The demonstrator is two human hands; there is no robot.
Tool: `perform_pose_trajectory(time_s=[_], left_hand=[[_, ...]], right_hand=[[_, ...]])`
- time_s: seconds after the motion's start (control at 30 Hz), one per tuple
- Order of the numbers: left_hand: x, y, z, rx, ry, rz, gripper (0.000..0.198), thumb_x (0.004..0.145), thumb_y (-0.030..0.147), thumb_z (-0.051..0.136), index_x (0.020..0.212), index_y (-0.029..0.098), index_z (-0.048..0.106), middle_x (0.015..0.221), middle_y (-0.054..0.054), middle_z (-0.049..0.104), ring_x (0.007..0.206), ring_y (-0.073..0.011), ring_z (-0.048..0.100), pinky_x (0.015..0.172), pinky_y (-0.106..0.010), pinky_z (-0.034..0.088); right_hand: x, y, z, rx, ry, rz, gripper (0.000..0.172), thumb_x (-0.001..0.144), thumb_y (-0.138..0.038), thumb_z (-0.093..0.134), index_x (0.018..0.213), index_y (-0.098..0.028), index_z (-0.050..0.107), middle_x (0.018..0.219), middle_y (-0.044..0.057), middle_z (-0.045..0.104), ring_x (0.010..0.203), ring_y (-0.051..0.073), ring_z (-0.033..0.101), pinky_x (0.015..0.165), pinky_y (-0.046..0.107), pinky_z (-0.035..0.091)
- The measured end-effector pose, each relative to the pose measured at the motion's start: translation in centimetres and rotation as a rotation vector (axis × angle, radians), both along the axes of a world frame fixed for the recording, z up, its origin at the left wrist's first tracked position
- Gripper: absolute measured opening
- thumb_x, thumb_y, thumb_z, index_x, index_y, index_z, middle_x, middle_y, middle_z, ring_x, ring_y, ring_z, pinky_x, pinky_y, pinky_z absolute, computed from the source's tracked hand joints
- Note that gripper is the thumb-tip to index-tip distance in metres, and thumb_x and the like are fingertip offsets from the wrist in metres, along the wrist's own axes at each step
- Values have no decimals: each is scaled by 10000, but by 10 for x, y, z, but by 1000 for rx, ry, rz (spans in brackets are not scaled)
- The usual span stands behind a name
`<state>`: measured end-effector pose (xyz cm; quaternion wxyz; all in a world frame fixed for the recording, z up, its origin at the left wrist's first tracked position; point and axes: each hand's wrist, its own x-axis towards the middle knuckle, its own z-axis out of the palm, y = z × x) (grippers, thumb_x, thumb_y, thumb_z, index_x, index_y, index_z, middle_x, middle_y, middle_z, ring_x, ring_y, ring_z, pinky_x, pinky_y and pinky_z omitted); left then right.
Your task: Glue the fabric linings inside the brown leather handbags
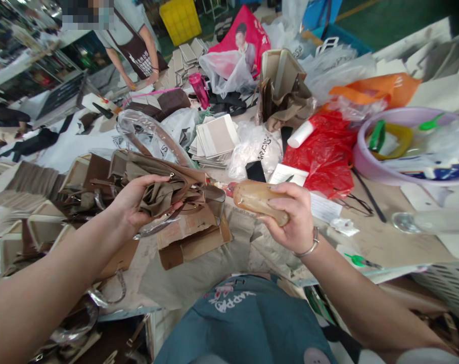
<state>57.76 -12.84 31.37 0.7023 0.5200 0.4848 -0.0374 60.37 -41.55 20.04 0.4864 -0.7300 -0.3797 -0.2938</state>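
My left hand (129, 205) grips a brown handbag (165, 189), thumb on top and fingers underneath. The handbag lies tilted on its side, its strap wrapped in clear plastic. My right hand (294, 217) is closed around a squeeze bottle (254, 198) with yellowish contents and a red neck. That bottle is held nearly level, its tip pointing left at the bag's edge; whether the tip touches is too small to tell. Below the bag sits an open cardboard box (199, 245). More brown handbags (85, 174) stand in rows beyond my left forearm.
A lilac basin (360, 146) holding odds and ends stands at right, near a red plastic bag (324, 156). Stacked beige panels (216, 136) and a dark phone (255, 172) lie ahead. Green-handled snips (360, 260) rest by the front edge. Another person (138, 45) works across the table.
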Motion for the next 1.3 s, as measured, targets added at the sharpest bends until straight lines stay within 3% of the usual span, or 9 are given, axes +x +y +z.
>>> perform_pose_trajectory(time_s=[0.2, 0.53, 0.87, 1.3], left_hand=[[2, -2, 2, 0, -4, -1, 138, 728, 35, 560, 840, 82, 625, 698, -128, 727, 570, -248, 701, 486, -411, 602], [10, -3, -1, 15, 0, 1, 140, 703, 39, 578, 824, 93, 624, 714, -120, 732, 588, -252, 707, 492, -409, 600], [18, -4, -3, 46, 20, -15, 149, 712, 62, 602, 856, 88, 632, 728, -130, 736, 600, -256, 710, 485, -398, 601], [32, -7, -8, 63, -3, -42, 139, 722, 57, 576, 835, 114, 632, 714, -94, 734, 584, -232, 700, 499, -412, 607]], right_hand=[[10, 1, -2, -38, -27, -21, 304, 873, -339, 613, 1125, -288, 450, 1114, 87, 508, 1014, 273, 558, 813, 488, 520], [15, -2, -40, -98, 26, 48, 363, 849, -280, 650, 1156, -279, 457, 1139, 98, 521, 1043, 275, 553, 834, 492, 512], [19, -1, -12, -18, 25, -51, 286, 882, -377, 600, 1111, -269, 467, 1107, 92, 520, 1046, 281, 552, 871, 517, 499], [24, 3, -68, 9, 187, -20, 288, 858, -285, 636, 1096, -239, 480, 1105, 108, 522, 1036, 262, 549, 871, 475, 502]])
